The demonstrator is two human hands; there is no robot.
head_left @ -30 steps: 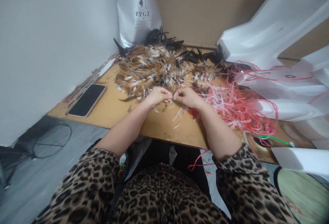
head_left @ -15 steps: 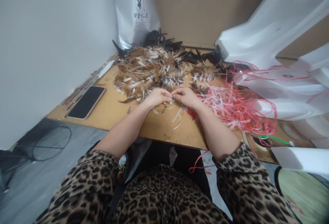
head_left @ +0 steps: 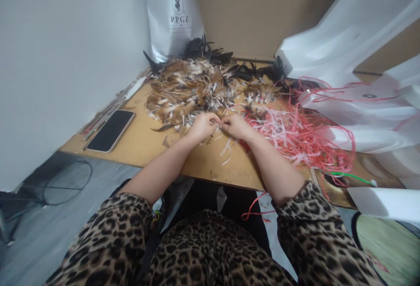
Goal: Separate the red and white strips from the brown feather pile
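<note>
My left hand (head_left: 205, 126) and my right hand (head_left: 235, 126) meet fingertip to fingertip over the front part of the table (head_left: 203, 161). Both are closed in a pinch, and what lies between the fingers is too small to make out. Just beyond them spreads a heap of brown and white feathers (head_left: 183, 89), with black feathers (head_left: 200, 47) along its back edge. Beside my right hand lies a tangle of pink and white ribbon strips (head_left: 295, 135). A few loose white strips (head_left: 225, 157) are scattered on the wood below my right hand.
A phone (head_left: 111, 130) lies at the table's left edge, near the wall. Behind the feathers stands a silvery-white bag (head_left: 177, 28). White plastic or foam-like sheets (head_left: 328, 50) crowd the right side, with a green cord (head_left: 354, 176) in front. Pink string (head_left: 254, 214) hangs over the front edge.
My left hand has turned slightly and its fingers are curled in more. My right fingers have also shifted a little, the fingertips still together. Everything else stays put.
</note>
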